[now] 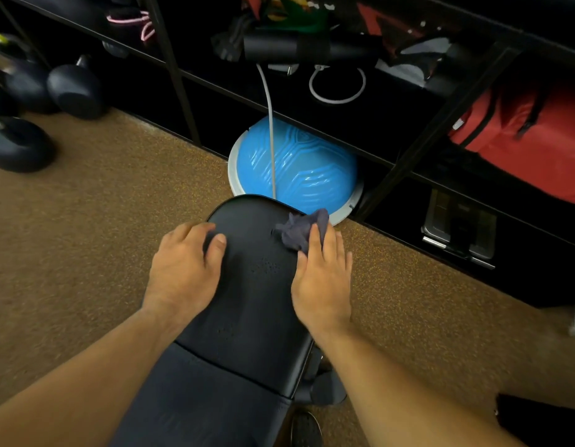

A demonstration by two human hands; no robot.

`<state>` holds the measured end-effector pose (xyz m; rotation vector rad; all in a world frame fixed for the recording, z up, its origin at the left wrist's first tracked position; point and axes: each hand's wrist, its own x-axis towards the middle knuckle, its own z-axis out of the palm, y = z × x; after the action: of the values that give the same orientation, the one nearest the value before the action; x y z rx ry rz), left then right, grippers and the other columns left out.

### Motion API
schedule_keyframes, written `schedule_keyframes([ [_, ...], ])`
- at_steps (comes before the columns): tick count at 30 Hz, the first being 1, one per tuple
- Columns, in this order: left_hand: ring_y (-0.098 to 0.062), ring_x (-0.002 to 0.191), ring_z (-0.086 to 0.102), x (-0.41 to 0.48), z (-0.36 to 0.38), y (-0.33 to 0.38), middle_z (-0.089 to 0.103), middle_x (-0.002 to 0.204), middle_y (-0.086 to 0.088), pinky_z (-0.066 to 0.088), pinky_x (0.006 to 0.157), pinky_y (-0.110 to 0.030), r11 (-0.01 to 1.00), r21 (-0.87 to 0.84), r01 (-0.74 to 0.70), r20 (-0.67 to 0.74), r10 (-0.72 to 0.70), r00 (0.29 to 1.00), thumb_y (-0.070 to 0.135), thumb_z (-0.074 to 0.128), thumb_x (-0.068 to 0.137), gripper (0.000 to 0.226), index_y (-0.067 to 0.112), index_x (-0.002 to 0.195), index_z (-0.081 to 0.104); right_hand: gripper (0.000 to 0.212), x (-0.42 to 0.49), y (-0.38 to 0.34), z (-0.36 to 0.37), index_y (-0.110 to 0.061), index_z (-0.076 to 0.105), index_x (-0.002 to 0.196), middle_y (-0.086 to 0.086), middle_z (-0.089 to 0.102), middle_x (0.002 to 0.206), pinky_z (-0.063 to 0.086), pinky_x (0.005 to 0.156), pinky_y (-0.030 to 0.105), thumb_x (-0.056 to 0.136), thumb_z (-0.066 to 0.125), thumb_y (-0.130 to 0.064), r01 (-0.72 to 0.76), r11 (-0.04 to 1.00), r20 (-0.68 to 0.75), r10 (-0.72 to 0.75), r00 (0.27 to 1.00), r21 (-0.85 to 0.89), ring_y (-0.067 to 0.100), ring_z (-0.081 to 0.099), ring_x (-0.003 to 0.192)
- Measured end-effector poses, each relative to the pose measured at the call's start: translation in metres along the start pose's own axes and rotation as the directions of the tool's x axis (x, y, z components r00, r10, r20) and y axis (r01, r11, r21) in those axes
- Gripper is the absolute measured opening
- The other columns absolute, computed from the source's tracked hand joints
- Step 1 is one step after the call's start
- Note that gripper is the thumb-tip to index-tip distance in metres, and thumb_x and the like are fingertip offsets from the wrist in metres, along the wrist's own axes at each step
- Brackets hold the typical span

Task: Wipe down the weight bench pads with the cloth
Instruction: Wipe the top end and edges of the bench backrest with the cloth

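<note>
the right hand [321, 279] lies flat, fingers straight, pressing the bunched cloth [300, 232] onto the pad [257, 285] near its far right edge at frame centre, likely so the palm drives the wipe; the left hand [183, 266], open and relaxed, rests on the pad's left edge, probably bracing.
</note>
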<state>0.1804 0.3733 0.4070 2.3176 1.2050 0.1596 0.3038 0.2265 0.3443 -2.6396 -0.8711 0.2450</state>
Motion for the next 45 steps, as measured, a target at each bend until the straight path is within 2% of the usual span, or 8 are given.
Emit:
schedule_keyframes([
  [5,-0.025,0.139,0.033,0.006,0.002,-0.01,0.04,0.15,-0.004,0.03,0.113,-0.044,0.996,0.015,0.092,0.157,-0.094,0.983,0.047,0.034,0.099,0.056,0.017,0.147,0.037,0.06,-0.061,-0.002,0.015,-0.023,-0.002,0.154,-0.005,-0.017,0.16,0.001,0.12,0.047,0.098,0.012,-0.039,-0.047,0.998,0.084,0.043,0.996,0.041,0.021,-0.021,0.147],
  [9,-0.023,0.145,0.024,0.005,0.012,-0.014,0.028,0.158,-0.003,0.022,0.117,-0.038,0.997,0.024,0.068,0.201,-0.071,0.977,0.048,0.03,0.101,0.06,0.016,0.152,0.027,0.062,-0.038,-0.003,0.012,-0.02,-0.003,0.153,-0.001,-0.011,0.162,0.001,0.119,0.053,0.096,0.008,-0.044,-0.03,0.999,0.074,0.032,0.997,-0.031,0.024,-0.02,0.146],
  [14,-0.024,0.142,0.029,0.009,0.014,-0.018,0.031,0.156,-0.003,0.024,0.115,-0.038,0.997,0.029,0.077,0.176,-0.08,0.981,0.045,0.028,0.102,0.059,0.015,0.152,0.026,0.058,0.015,-0.014,-0.005,-0.024,0.004,0.156,0.0,-0.002,0.164,-0.003,0.118,0.056,0.102,0.018,-0.043,-0.023,0.992,0.097,0.034,0.995,-0.121,0.026,-0.008,0.149],
  [20,-0.024,0.143,0.026,0.004,0.016,-0.015,0.027,0.158,-0.003,0.022,0.115,-0.035,0.995,0.072,0.07,0.185,-0.082,0.979,0.044,0.026,0.102,0.059,0.014,0.153,0.023,0.057,0.053,-0.017,-0.01,-0.017,0.018,0.154,0.006,0.023,0.158,0.01,0.119,0.054,0.103,0.019,-0.043,0.02,0.992,0.069,-0.011,0.998,-0.125,0.025,0.014,0.147],
  [25,-0.02,0.147,0.017,0.003,0.016,-0.018,0.018,0.161,-0.002,0.015,0.118,-0.033,0.996,0.075,0.053,0.232,-0.07,0.97,0.045,0.026,0.102,0.061,0.015,0.155,0.015,0.06,0.007,-0.012,-0.002,-0.023,0.002,0.155,0.002,-0.007,0.164,-0.004,0.119,0.053,0.101,0.011,-0.046,0.045,0.987,0.084,-0.032,0.996,-0.156,0.024,-0.01,0.149],
  [31,-0.018,0.148,0.015,0.004,0.012,-0.019,0.017,0.162,-0.002,0.014,0.118,-0.032,0.996,0.073,0.051,0.255,-0.068,0.965,0.044,0.024,0.103,0.061,0.014,0.155,0.014,0.061,-0.051,-0.01,0.006,-0.028,-0.02,0.146,-0.002,-0.036,0.153,-0.011,0.118,0.053,0.09,-0.011,-0.05,0.05,0.987,0.232,-0.013,0.973,-0.154,0.023,-0.036,0.141],
  [37,-0.019,0.147,0.018,0.006,0.011,-0.018,0.018,0.161,-0.001,0.017,0.117,-0.033,0.995,0.072,0.066,0.261,-0.082,0.962,0.043,0.024,0.103,0.059,0.015,0.154,0.017,0.059,0.014,-0.019,-0.007,-0.022,-0.007,0.154,0.003,-0.014,0.163,-0.01,0.117,0.056,0.102,0.012,-0.043,0.169,0.961,0.21,-0.122,0.97,-0.221,0.024,-0.019,0.147],
  [45,-0.016,0.148,0.017,0.01,0.011,-0.016,0.017,0.162,0.002,0.016,0.117,-0.033,0.991,0.095,0.097,0.269,-0.119,0.956,0.041,0.02,0.104,0.056,0.017,0.154,0.017,0.055,0.068,-0.027,-0.006,-0.021,0.011,0.156,0.001,0.002,0.164,-0.003,0.12,0.052,0.104,0.018,-0.041,0.217,0.964,0.181,-0.188,0.965,-0.155,0.021,-0.008,0.15],
])
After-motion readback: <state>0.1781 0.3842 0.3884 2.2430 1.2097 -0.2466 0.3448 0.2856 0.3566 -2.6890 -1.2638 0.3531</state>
